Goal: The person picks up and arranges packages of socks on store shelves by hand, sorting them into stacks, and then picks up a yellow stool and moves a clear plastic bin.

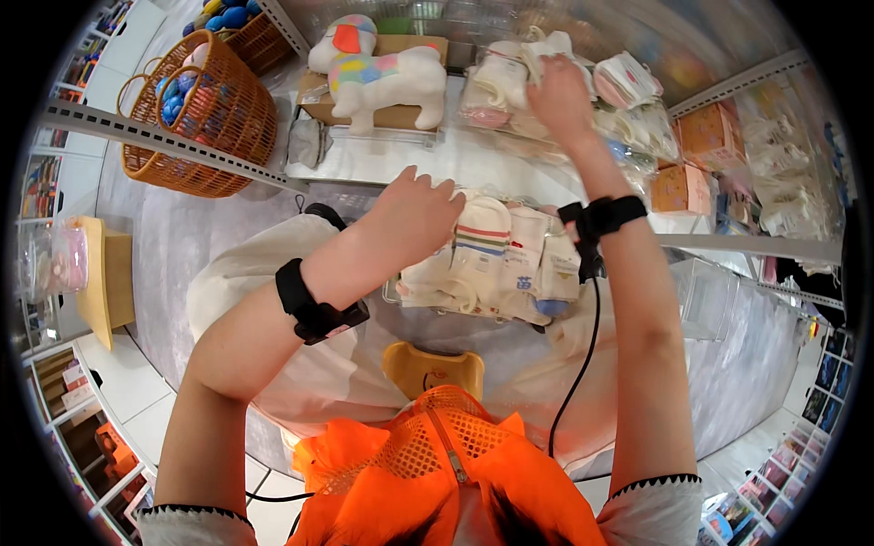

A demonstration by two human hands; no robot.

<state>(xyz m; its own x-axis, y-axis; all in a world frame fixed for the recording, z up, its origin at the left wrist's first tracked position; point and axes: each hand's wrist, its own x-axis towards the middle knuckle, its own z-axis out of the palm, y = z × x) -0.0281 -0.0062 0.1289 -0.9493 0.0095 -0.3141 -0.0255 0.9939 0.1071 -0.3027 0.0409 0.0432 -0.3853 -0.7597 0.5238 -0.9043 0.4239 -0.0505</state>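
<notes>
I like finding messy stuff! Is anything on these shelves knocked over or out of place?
Nothing is spilled or broken. The toy dog stands upright on its cardboard box. The left hand rests on a row of socks, and the right hand reaches into sock packs on the shelf above. A grey cloth lies loose beside the box.

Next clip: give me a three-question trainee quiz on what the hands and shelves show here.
1. True or false: the left hand rests on the row of folded socks on the lower shelf.
2. The right hand reaches to: A) the wicker basket B) the sock packs on the upper shelf C) the plush dog.
3. Fill in: each wrist wears a black ____.

Key: 1 true; 2 B; 3 band.
</notes>
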